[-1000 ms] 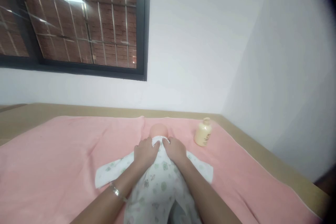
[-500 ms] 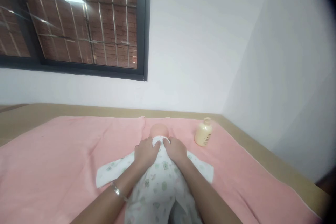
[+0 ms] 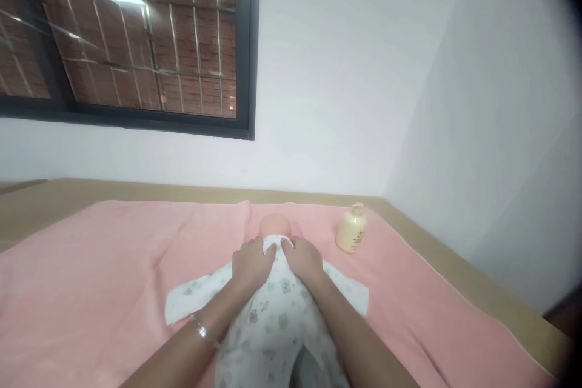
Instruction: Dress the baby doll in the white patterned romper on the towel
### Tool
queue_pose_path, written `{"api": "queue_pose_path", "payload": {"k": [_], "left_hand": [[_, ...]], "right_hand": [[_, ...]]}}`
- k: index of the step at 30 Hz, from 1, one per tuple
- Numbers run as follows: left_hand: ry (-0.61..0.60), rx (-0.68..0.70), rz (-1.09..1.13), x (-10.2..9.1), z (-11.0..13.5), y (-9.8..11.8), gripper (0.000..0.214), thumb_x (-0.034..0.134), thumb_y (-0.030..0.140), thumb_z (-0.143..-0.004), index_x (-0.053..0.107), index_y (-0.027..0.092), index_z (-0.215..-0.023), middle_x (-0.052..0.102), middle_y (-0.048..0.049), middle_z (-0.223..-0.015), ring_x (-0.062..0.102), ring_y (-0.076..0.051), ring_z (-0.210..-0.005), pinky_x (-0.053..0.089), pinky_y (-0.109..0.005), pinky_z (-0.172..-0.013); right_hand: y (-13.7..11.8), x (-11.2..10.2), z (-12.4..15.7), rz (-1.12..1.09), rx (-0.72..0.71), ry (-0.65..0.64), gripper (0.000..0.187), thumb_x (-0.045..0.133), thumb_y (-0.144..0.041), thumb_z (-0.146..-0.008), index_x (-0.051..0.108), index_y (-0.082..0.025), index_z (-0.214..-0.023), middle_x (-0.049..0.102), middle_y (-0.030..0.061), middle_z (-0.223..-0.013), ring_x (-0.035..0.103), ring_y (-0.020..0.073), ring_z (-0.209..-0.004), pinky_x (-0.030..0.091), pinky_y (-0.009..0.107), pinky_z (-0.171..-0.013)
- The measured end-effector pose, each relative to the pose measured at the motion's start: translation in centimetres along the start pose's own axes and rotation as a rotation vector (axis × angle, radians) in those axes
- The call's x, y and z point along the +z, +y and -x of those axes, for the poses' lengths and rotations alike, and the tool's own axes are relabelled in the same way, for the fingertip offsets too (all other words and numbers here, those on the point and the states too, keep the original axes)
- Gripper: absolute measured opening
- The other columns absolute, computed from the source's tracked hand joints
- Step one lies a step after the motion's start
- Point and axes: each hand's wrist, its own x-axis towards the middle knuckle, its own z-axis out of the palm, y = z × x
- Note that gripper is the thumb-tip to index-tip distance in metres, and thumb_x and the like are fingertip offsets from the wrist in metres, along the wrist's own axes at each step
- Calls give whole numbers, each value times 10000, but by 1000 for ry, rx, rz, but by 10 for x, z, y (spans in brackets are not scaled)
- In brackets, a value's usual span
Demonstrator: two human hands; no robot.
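Observation:
A doll (image 3: pixel 275 225) lies on a pink blanket (image 3: pixel 113 273), with only its rounded head top showing. A white baby garment (image 3: pixel 279 309) printed with small green and grey figures covers its body, the sleeves spread to both sides. My left hand (image 3: pixel 252 264) is closed on the garment at the left of the neckline, thumb on top. Opposite it, my right hand (image 3: pixel 304 259) grips the right side of the neckline in the same way. The fingertips of both hands are partly hidden. A silver bracelet (image 3: pixel 203 331) circles my left wrist.
A cream pump bottle (image 3: pixel 351 229) stands on the blanket at the back right. The wooden surface (image 3: pixel 318 195) shows around the blanket's edges. Behind it rise a white wall (image 3: pixel 341 73) and a dark-framed barred window (image 3: pixel 252 42).
Almost nothing differs. The whole view has shifted by a few pixels, while both hands keep the same hold on the garment.

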Motion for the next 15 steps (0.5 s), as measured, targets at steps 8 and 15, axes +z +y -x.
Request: {"api": "queue_pose_path", "payload": {"k": [8,15], "left_hand": [[9,18,5,-1,-1,-3,396,289,477,-860,554,183,-861,641,-100,-918,570,-260,-901,373,-345,-738],[-166,92,250,-25,-13,-24,420,254,452,-886,548,202,-722,645,-52,-826,580,-190,-721,370,-275,-575]], "right_hand": [[-7,-14,5,57,-65,-76,536,186,-474,-907,614,-154,-950,640,128,-950,585,235,-865,405,326,-716],[-7,-52,21,52,-97,-212,416,299,-419,-880,623,-162,-918,643,123,-968,593,219,-804,408,303,-660]]}}
